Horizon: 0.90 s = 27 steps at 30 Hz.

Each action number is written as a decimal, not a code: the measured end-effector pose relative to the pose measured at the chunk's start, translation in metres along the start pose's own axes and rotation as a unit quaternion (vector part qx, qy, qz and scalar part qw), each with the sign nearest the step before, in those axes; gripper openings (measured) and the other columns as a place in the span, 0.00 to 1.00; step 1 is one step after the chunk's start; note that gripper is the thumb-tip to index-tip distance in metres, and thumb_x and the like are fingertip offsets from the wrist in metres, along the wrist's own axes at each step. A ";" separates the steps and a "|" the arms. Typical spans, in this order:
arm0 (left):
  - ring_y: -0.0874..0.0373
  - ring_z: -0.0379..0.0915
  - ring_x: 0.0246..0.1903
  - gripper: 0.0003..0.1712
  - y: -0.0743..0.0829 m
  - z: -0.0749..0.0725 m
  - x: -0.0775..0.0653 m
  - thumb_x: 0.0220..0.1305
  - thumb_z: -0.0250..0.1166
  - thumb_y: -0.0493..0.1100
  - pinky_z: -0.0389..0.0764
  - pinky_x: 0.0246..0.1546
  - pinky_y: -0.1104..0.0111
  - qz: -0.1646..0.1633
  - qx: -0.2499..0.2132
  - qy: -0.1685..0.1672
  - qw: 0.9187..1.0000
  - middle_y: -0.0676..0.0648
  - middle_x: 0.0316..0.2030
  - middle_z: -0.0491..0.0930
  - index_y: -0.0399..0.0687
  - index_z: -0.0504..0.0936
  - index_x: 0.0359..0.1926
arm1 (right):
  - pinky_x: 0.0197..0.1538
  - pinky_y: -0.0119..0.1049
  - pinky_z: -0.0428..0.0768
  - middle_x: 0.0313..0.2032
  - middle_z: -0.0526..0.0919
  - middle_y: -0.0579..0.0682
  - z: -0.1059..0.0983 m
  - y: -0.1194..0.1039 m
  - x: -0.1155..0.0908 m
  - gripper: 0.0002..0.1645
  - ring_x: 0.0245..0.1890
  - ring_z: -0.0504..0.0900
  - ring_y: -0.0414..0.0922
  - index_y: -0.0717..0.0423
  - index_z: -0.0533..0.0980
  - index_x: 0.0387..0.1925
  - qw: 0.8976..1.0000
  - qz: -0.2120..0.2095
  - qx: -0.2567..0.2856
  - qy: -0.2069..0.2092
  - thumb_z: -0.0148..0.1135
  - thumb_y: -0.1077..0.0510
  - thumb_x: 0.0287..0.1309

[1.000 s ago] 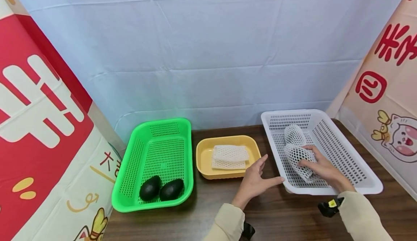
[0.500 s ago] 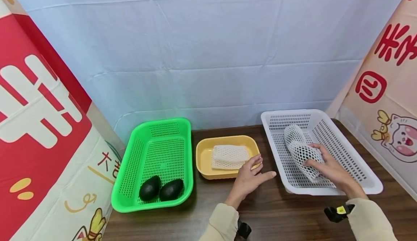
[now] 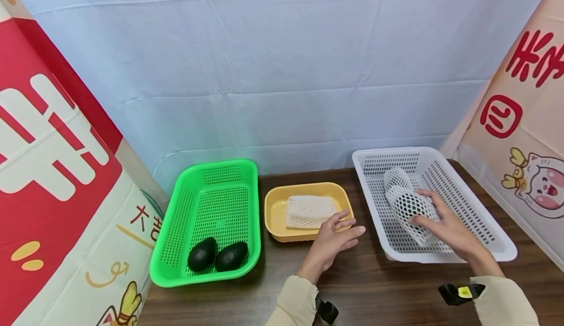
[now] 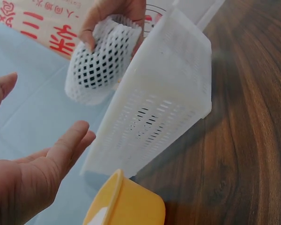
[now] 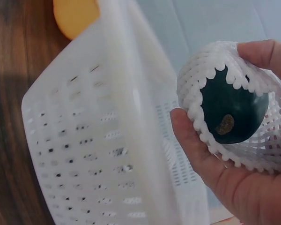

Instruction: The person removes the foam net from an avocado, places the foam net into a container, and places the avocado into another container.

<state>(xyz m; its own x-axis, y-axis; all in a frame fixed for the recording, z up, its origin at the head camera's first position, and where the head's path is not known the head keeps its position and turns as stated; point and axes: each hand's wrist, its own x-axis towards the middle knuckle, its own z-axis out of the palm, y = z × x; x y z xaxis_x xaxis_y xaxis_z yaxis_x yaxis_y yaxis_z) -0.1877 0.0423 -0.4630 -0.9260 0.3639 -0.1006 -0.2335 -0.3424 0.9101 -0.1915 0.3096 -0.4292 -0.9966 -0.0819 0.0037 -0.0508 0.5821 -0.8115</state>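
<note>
My right hand (image 3: 449,233) grips an avocado in a white foam net sleeve (image 3: 407,207) over the white basket (image 3: 423,257). In the right wrist view, dark skin and the brown stem spot of the avocado (image 5: 234,108) show through the sleeve's open end, between thumb and fingers. A second net-wrapped piece (image 3: 395,176) lies behind it in the basket, partly covered. Fingers spread and holding nothing, my left hand (image 3: 328,247) hovers by the front right corner of the yellow tray (image 3: 291,238). White foam net sleeves (image 3: 310,211) lie flat in that tray.
On the left stands a green basket (image 3: 257,203) with two bare dark avocados, one (image 3: 202,254) beside the other (image 3: 232,256), at its front end. Brown wooden tabletop (image 3: 374,291) runs along the front. A pale cloth (image 3: 286,71) hangs behind, with printed panels on both sides.
My left hand has drawn back leftward from the white basket's edge toward the yellow tray. My right hand has shifted slightly right, still holding the sleeved avocado.
</note>
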 end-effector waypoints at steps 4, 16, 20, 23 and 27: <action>0.50 0.74 0.41 0.34 -0.001 0.001 -0.001 0.50 0.67 0.40 0.76 0.39 0.59 0.002 -0.011 0.004 1.000 0.44 0.49 0.70 0.45 0.66 0.59 | 0.35 0.51 0.71 0.57 0.53 0.66 0.001 -0.010 -0.005 0.43 0.46 0.63 0.62 0.51 0.48 0.64 1.000 -0.025 -0.007 0.003 0.60 0.51 0.53; 0.47 0.73 0.42 0.36 -0.006 0.000 -0.001 0.50 0.67 0.42 0.76 0.37 0.58 -0.014 -0.044 -0.008 0.999 0.41 0.49 0.69 0.39 0.63 0.59 | 0.36 0.52 0.71 0.53 0.63 0.58 0.019 -0.028 -0.019 0.41 0.44 0.68 0.57 0.44 0.55 0.62 0.994 -0.109 -0.012 -0.027 0.64 0.58 0.48; 0.45 0.72 0.43 0.34 -0.003 0.002 -0.002 0.51 0.66 0.43 0.76 0.37 0.57 -0.017 -0.057 -0.037 0.998 0.42 0.50 0.69 0.42 0.64 0.58 | 0.35 0.41 0.73 0.50 0.66 0.52 0.025 -0.031 -0.020 0.41 0.41 0.71 0.50 0.45 0.56 0.61 0.988 -0.151 0.000 -0.044 0.64 0.61 0.47; 0.43 0.72 0.44 0.33 0.001 0.003 -0.003 0.53 0.65 0.44 0.76 0.37 0.56 -0.019 -0.069 -0.068 0.995 0.42 0.51 0.69 0.44 0.64 0.59 | 0.35 0.38 0.75 0.51 0.66 0.49 0.029 -0.032 -0.021 0.41 0.41 0.73 0.46 0.46 0.57 0.61 0.982 -0.181 0.005 -0.058 0.65 0.63 0.46; 0.44 0.72 0.43 0.32 0.005 0.004 -0.004 0.54 0.64 0.43 0.76 0.35 0.54 -0.024 -0.078 -0.109 0.991 0.42 0.50 0.70 0.47 0.63 0.59 | 0.34 0.40 0.76 0.53 0.65 0.50 0.034 -0.034 -0.023 0.41 0.41 0.73 0.46 0.49 0.57 0.61 0.974 -0.203 0.031 -0.097 0.64 0.65 0.46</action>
<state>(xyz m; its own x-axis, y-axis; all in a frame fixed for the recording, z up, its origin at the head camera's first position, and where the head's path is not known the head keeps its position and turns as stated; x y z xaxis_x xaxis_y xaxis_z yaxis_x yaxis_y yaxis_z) -0.1842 0.0429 -0.4563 -0.8309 0.5552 -0.0372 -0.3343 -0.4445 0.8310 -0.1647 0.2641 -0.4217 -0.8640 -0.4499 0.2262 -0.4281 0.4197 -0.8004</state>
